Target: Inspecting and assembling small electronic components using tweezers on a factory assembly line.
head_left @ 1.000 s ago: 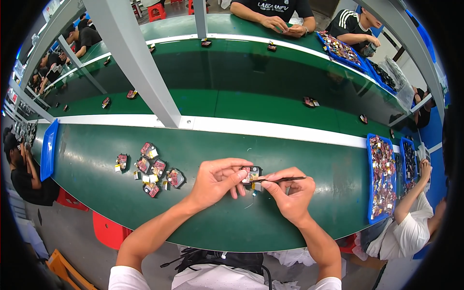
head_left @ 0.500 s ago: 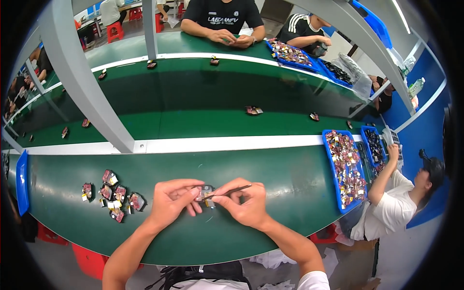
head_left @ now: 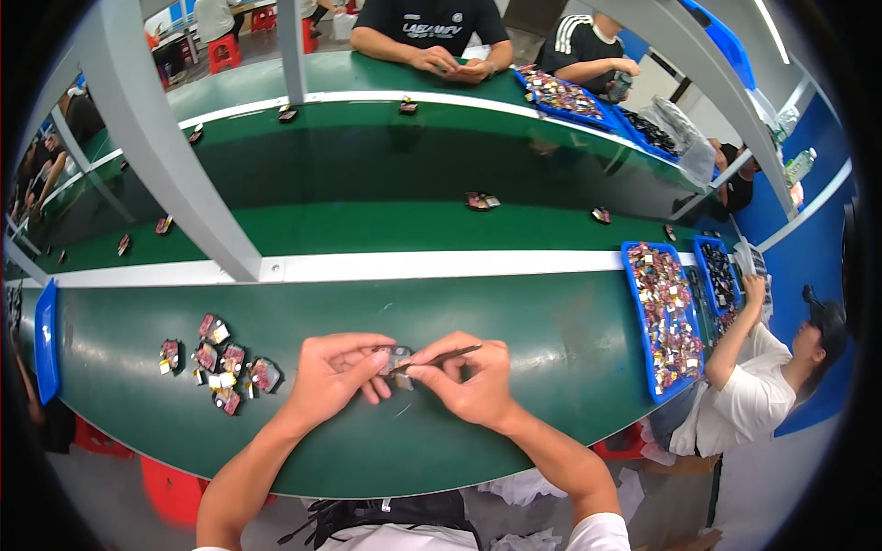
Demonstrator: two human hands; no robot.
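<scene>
Over the near green table, my left hand [head_left: 333, 375] is closed with fingers and thumb around a small electronic assembly in a dark housing [head_left: 401, 353]. My right hand [head_left: 476, 384] pinches a thin dark pointed tool [head_left: 456, 354], possibly tweezers; its tip reaches the assembly. Fingers cover much of the held part, so the exact contact cannot be made out. To the left of my hands lies a loose group of similar assemblies [head_left: 233, 357] with red circuit boards, dark shells and yellow-white pieces. One more assembly [head_left: 169, 355] sits a little apart from them.
A blue tray [head_left: 650, 386] heaped with red-board parts stands on the right, near a co-worker in white [head_left: 763, 367]. Another blue tray [head_left: 46, 344] is at the left edge. Beyond the white rail [head_left: 441, 265], a green conveyor [head_left: 349, 234] carries scattered assemblies. A grey post [head_left: 170, 156] rises at left.
My view has shifted slightly. Both hands keep their hold, and less of the held assembly's red board shows between the fingers.
</scene>
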